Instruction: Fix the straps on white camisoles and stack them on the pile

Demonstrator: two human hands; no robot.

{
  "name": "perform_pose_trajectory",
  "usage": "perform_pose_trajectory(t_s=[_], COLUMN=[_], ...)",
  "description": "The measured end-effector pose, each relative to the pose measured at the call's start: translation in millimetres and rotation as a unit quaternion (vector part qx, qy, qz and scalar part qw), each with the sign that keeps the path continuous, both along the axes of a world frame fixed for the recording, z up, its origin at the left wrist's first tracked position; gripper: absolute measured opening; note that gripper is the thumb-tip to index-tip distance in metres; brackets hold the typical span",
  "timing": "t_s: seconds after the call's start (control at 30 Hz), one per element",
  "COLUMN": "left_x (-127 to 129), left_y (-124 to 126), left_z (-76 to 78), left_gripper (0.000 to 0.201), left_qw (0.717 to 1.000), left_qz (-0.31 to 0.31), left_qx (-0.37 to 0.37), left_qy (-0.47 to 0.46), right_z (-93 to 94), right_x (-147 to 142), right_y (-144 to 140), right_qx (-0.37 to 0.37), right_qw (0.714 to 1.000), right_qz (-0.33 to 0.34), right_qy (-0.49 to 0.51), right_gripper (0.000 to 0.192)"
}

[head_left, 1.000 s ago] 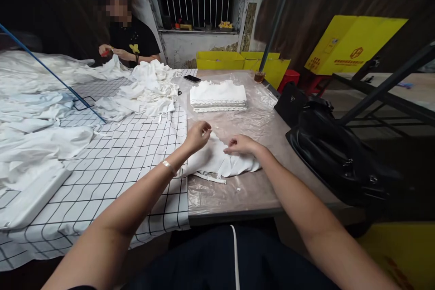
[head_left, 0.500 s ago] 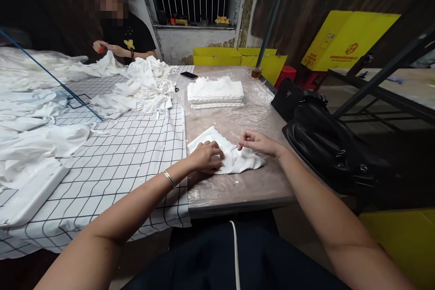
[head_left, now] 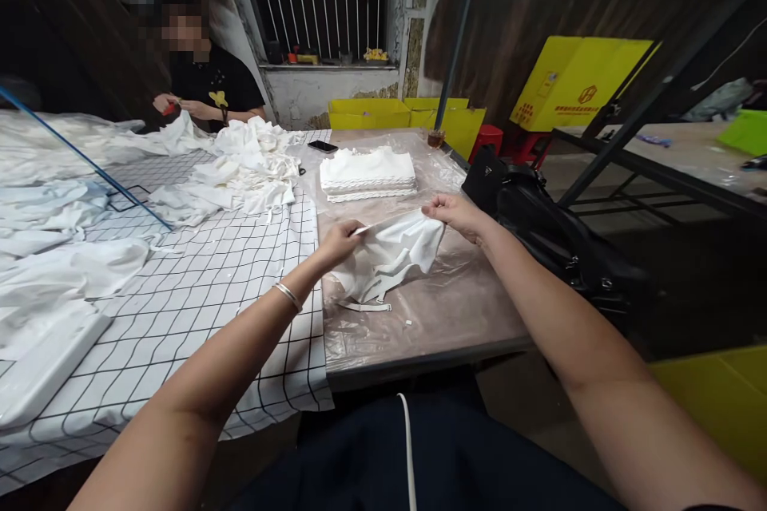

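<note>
Both hands [head_left: 339,240] [head_left: 455,213] lift white cloth [head_left: 392,251] (seemingly a garment) before folded stack [head_left: 367,173].

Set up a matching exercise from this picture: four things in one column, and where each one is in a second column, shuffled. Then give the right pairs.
Things
1. white garment
2. folded stack
3. phone
4. black bag

Places
A. flat on the plastic sheet at the far side of the table
B. at the right edge of the table
C. lifted off the table, pinched between left hand and right hand
D. beside the loose heap of white cloth, near the far end

Pairs: 1-C, 2-A, 3-D, 4-B
</note>
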State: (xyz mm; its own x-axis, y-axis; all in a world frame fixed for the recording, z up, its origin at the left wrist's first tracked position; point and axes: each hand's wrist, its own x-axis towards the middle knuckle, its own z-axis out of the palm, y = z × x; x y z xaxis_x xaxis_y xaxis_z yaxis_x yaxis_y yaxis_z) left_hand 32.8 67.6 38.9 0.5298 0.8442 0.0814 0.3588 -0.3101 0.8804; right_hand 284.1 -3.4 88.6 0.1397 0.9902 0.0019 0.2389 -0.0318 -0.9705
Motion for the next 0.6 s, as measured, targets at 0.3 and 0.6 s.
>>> perform_pose_trajectory(t_s=[0.3, 0.6], left_x=[-7.5, -26.2], left_y=[17.4, 19.6], left_z=[69.2, 80.5], left_gripper=[0.007, 0.015], left_qw=[0.99, 0.945], left_qz=[0.095, -0.027], left_qx=[0.048, -0.264], left_qy=[-0.093, -0.194], right_z=[32.4, 36.8], right_x=[3.7, 5.3], right_y=[-10.2, -11.6], right_qx=[-0.074, -0.03], right_qw=[0.981, 0.964], right_qz=[0.079, 0.072], right_qy=[0.158, 0.255], right_gripper=[0.041, 0.041])
